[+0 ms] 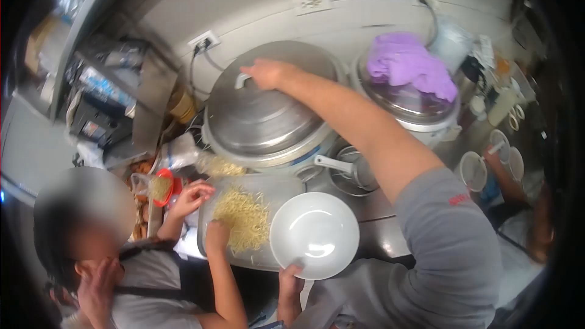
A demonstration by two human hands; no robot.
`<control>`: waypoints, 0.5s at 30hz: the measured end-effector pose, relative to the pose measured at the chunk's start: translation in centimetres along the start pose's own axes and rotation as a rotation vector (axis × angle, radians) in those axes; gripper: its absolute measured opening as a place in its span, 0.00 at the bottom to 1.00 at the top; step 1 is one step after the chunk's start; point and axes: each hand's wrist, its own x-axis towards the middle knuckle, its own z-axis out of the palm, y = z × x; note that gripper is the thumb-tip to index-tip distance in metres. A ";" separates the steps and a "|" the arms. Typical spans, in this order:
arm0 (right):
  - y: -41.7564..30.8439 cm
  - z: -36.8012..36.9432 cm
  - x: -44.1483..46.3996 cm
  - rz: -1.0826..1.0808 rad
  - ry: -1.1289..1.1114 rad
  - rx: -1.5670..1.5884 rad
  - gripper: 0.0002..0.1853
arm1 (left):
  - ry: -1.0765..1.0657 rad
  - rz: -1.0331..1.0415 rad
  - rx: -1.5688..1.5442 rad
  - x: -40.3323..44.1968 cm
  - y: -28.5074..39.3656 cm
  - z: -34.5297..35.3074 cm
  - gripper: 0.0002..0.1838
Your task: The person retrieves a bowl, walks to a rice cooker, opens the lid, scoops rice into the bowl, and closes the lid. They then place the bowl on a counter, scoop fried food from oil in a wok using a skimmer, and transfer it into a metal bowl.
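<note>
My left hand grips the near rim of an empty white bowl, thumb over the edge. Stretched far forward, my right hand is closed at the handle of a large round metal lid. That lid lies on a big cooker. Left of the bowl, a metal tray bears a pile of pale noodles.
A co-worker at the left has one hand on the noodles and another above the tray's edge. A purple cloth covers part of a second cooker. A handled pan stands behind the bowl. Another person's hand is at the right.
</note>
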 end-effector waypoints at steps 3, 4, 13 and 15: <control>2.5 -3.5 -4.1 -0.019 0.234 0.023 0.23 | -0.005 0.018 0.055 0.2 0.7 0.8 0.33; 3.5 -5.7 -5.1 -0.036 0.276 0.058 0.23 | -0.016 0.023 0.044 -0.1 1.4 2.2 0.33; 21.6 -13.7 -25.0 0.851 -0.037 -0.253 0.25 | -0.056 -0.062 0.186 0.0 1.6 4.3 0.32; 23.8 -11.6 -24.8 0.783 0.084 -0.263 0.28 | -0.076 -0.058 0.157 0.1 0.5 5.1 0.32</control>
